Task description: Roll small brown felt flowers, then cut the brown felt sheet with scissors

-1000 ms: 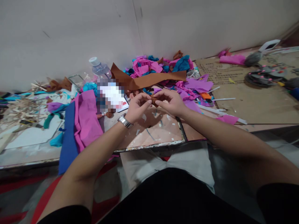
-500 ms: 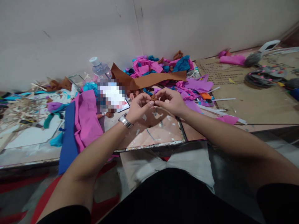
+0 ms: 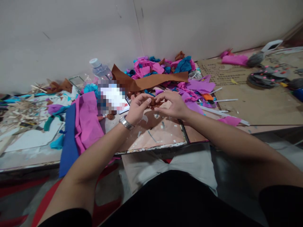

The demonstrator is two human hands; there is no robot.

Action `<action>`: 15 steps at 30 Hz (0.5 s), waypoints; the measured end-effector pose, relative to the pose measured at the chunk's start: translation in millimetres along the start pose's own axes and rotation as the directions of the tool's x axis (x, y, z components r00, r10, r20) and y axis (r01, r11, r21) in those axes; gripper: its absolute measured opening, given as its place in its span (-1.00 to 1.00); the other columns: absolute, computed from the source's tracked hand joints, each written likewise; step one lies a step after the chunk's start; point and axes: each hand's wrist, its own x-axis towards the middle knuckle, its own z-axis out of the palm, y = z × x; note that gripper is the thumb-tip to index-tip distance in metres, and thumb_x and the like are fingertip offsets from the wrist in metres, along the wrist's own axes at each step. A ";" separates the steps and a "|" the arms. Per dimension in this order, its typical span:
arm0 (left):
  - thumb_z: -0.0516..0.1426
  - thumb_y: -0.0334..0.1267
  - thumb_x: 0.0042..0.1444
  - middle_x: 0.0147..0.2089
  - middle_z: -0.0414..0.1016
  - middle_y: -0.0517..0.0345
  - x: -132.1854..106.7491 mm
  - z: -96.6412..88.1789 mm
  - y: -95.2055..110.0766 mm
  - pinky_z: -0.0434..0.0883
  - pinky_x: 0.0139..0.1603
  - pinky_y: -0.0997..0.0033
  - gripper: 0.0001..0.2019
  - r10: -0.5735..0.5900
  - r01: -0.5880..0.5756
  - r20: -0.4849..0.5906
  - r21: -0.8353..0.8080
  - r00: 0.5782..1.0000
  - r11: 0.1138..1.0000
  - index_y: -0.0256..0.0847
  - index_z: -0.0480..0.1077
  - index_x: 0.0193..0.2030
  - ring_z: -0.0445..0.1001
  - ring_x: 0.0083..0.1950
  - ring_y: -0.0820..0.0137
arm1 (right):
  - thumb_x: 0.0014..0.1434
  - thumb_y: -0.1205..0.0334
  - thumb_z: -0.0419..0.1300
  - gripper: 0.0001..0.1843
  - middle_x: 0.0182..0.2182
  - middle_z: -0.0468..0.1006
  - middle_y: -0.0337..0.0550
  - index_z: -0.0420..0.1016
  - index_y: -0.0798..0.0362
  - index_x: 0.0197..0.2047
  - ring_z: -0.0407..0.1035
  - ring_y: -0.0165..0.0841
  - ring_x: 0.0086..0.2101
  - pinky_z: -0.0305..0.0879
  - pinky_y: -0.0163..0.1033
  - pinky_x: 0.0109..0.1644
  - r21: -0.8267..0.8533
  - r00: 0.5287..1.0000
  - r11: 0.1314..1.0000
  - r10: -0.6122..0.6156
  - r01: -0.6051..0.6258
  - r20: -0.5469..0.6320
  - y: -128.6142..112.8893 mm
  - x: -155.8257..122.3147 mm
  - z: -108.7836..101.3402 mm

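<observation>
Both my hands meet above a glass-topped work board [image 3: 163,135]. My left hand [image 3: 137,108], with a metal watch on its wrist, pinches a small brown crepe-paper piece [image 3: 153,101] from the left. From the right, my right hand [image 3: 172,104] closes its fingertips on the same piece. The piece is tiny and mostly covered by my fingers. A long brown crepe strip [image 3: 151,81] lies just behind my hands.
Pink, purple and blue crepe scraps [image 3: 163,67] pile against the wall. Folded pink and blue sheets [image 3: 80,126] lie at left beside a plastic bottle [image 3: 100,70] and wooden sticks [image 3: 21,108]. Cardboard [image 3: 255,101] with white sticks and tools covers the right.
Both hands have stayed together on the small brown piece, turning it slightly between the fingertips. The view shifted a little; nothing else moved.
</observation>
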 end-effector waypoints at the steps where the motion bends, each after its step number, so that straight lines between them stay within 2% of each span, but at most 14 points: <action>1: 0.38 0.07 0.26 -0.05 0.69 0.06 0.1 0.1 -0.3 0.65 -0.15 0.41 -0.65 0.003 -0.003 -0.010 -0.003 1.000 1.000 -0.13 0.60 -0.01 0.67 -0.14 0.39 | 0.21 -0.14 0.51 -0.59 -0.15 0.75 -0.09 0.60 -0.03 -0.10 0.58 -0.18 -0.16 0.43 -0.07 -0.03 -0.001 1.000 1.000 -0.021 0.021 0.005 -0.1 0.4 0.1; 3: 0.38 0.09 0.26 -0.08 0.69 0.07 0.2 0.7 -0.5 0.64 -0.19 0.44 -0.64 0.010 -0.010 -0.022 -0.009 1.000 1.000 -0.13 0.60 -0.02 0.65 -0.19 0.43 | 0.20 -0.17 0.51 -0.56 -0.14 0.75 -0.09 0.60 -0.04 -0.08 0.59 -0.16 -0.13 0.44 -0.04 0.02 0.010 0.998 0.998 -0.064 0.064 0.013 -0.9 1.1 0.5; 8: 0.40 0.08 0.24 -0.11 0.66 0.09 -0.1 2.3 2.2 0.64 -0.15 0.43 -0.64 0.013 -0.013 -0.006 0.013 1.000 1.000 -0.15 0.59 -0.04 0.64 -0.20 0.44 | 0.36 -0.06 0.40 -0.74 -0.11 0.71 -0.09 0.65 -0.06 -0.21 0.59 -0.17 -0.05 0.45 0.01 0.10 -0.022 0.993 0.993 -0.114 0.113 -0.036 -1.8 1.4 2.3; 15: 0.39 0.10 0.25 -0.11 0.60 0.15 -1.6 4.0 2.0 0.64 -0.14 0.43 -0.64 0.023 -0.023 -0.003 -0.043 1.000 0.999 -0.10 0.55 -0.02 0.61 -0.21 0.47 | 0.31 0.01 0.44 -0.78 -0.06 0.64 -0.05 0.61 -0.05 -0.17 0.54 -0.12 -0.01 0.44 0.05 0.12 -0.094 0.994 0.991 -0.096 0.091 -0.053 -4.2 1.9 -0.7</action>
